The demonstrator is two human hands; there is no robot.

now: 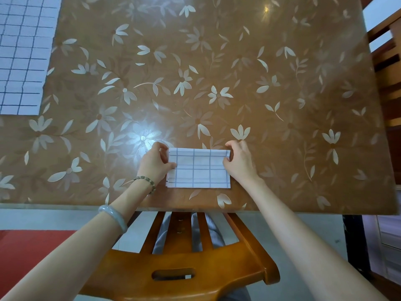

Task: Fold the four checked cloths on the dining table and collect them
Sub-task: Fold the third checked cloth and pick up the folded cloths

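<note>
The left hand and right hand are pinching the two side edges of a folded cloth, fingers curled round it. It is lying near the tabletop's front edge. A second cloth is lying flat at the far left.

Checked cloths in view: 2. That is 1 folded cloth near the front edge and 1 flat cloth at far left, cut off by the frame.
Hands: 2, left hand and right hand.
Tabletop: 1, flower-patterned.
Wooden chairs: 2, with 1 near chair in front and 1 side chair partly seen at right.
Wrist ornaments, left arm: 2, namely 1 bead bracelet and 1 pale bangle.
</note>
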